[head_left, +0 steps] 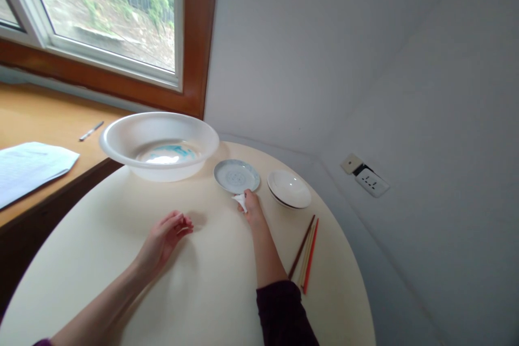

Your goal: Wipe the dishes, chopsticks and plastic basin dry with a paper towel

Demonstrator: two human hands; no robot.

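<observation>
My right hand (252,206) is closed on a small white crumpled tissue (240,201) at the near edge of a small blue-patterned plate (236,174) on the round cream table (211,281). My left hand (165,238) hovers just above the table to the left, fingers loosely curled and holding nothing. A stack of white shallow dishes (289,188) sits right of the plate. Several chopsticks (307,253), brown, pale and red, lie beside my right forearm.
A large white plastic basin (159,144) with some water stands at the table's far left edge. Left of it a wooden desk (36,113) under the window holds papers (30,167) and a pen (91,131). A wall socket (371,181) is at right.
</observation>
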